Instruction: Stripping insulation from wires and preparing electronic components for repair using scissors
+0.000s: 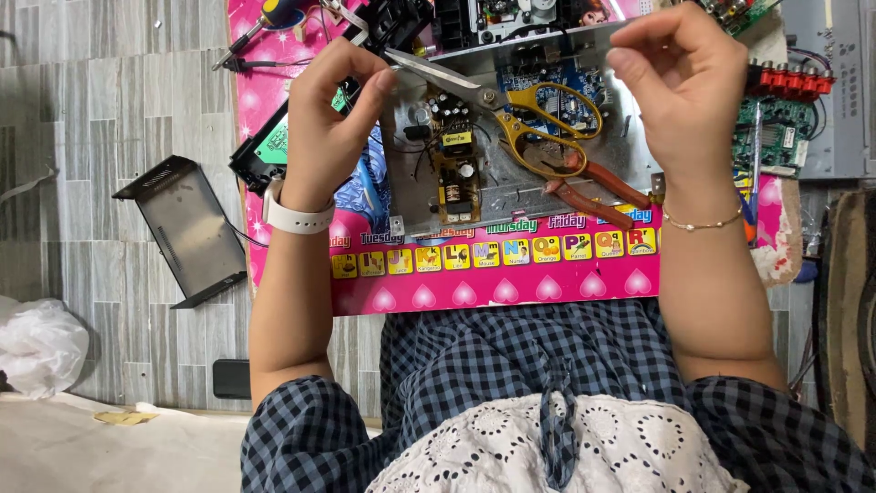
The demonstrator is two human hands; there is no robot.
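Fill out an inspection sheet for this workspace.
Surface: pink mat on a grey tiled floor.
Job's things: open metal chassis with a circuit board; yellow scissors and red pliers lie in it.
Clutter: screwdriver, green boards, black cover, plastic bag.
Hands: left hand and right hand pinch at the chassis's top edge; what they grip cannot be told.
Cables: thin black wires by the board.
Surroundings: phone on floor.
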